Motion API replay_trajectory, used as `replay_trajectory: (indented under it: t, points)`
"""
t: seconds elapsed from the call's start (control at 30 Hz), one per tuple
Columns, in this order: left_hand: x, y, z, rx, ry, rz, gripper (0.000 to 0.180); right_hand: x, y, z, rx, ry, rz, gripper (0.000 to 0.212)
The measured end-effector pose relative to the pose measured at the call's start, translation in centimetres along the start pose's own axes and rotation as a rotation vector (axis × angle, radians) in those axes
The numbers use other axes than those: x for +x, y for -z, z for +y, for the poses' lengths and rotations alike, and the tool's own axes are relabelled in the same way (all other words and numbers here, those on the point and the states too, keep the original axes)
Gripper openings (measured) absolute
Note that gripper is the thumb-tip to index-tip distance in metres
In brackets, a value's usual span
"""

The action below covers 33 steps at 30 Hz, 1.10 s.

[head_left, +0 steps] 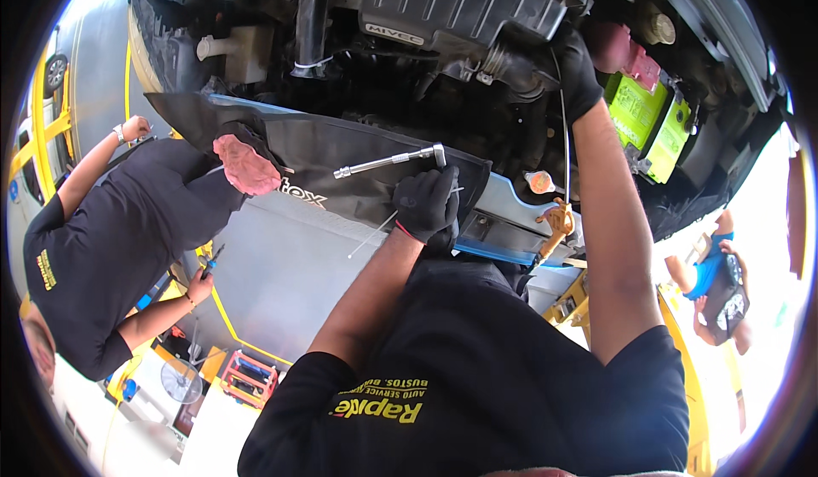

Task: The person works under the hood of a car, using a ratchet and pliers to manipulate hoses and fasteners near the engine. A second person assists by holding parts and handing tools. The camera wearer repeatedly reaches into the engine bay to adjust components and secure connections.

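My left hand (426, 200), in a black glove, is closed around a thin pale rod (368, 238) that sticks out on both sides of the fist. Just beyond it, a ratchet with a long extension and socket (388, 161) lies on the black fender cover (358, 140). My right hand (577, 72), also gloved, reaches into the engine bay at the right side of the black air filter housing (460, 8). Its fingers are largely hidden against dark parts. A ribbed intake hose (515, 72) runs to the left of that hand. A thin upright rod (564, 136) passes beside my right wrist.
Right of my right arm sits a lime-green battery (639, 115) with a pink rag (626, 51) near it. Another pink rag (247, 164) lies on the cover's left. A co-worker (128, 238) stands at left, holding a slim tool (213, 261). An orange-tan clamp-like piece (555, 225) is at the front edge.
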State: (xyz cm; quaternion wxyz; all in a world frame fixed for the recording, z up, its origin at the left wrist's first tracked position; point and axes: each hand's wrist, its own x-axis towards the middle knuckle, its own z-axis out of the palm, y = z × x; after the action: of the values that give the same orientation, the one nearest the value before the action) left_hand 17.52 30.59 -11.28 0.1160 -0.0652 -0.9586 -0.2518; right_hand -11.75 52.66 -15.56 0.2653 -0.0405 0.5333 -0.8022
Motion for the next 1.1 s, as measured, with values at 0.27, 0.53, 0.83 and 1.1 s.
replay_trajectory:
  t: [0.27, 0.53, 0.83, 1.1]
  points:
    - [-0.1, -0.8, -0.4, -0.028, 0.018, -0.022, 0.031, 1.3, 2.0, 0.5, 0.404, -0.103, -0.006, 0.042]
    - [-0.3, -0.3, -0.4, -0.034, 0.016, -0.040, 0.037, -3.8, -0.7, -0.1, 0.430, -0.093, 0.308, 0.032]
    - [0.0, -0.8, 0.3, 0.005, -0.030, -0.027, 0.031, -0.9, -1.5, -0.8, 0.068, 0.016, 0.286, 0.032]
    - [-0.1, -1.1, 0.4, 0.021, -0.016, -0.012, 0.031, -0.3, -1.9, -1.2, 0.012, 0.012, 0.293, 0.032]
